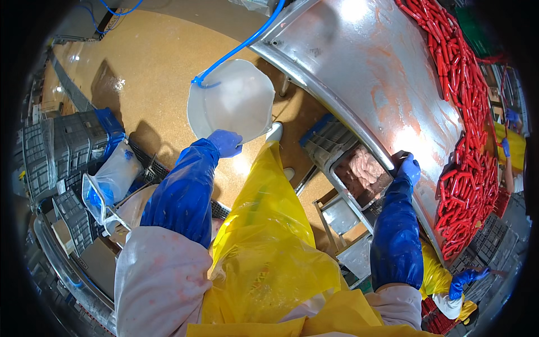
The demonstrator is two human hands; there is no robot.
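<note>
Yellow apron (269,247) is hanging nearest, filling the lower middle. Steel table (359,67) is curving along the right, carrying red sausages (469,140). Left hand (225,142) is gripping the white bucket (230,101) by its rim. Right hand (407,167) is curling fingers over the table edge, beside the tray of pink meat (362,175).

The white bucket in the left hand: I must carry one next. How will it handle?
The white bucket, gripped at its rim by the left hand, looks like thin translucent plastic: probably light and slightly flexible. It hangs tilted, so contents could spill. The wet-looking gloves suggest a slippery hold.
</note>
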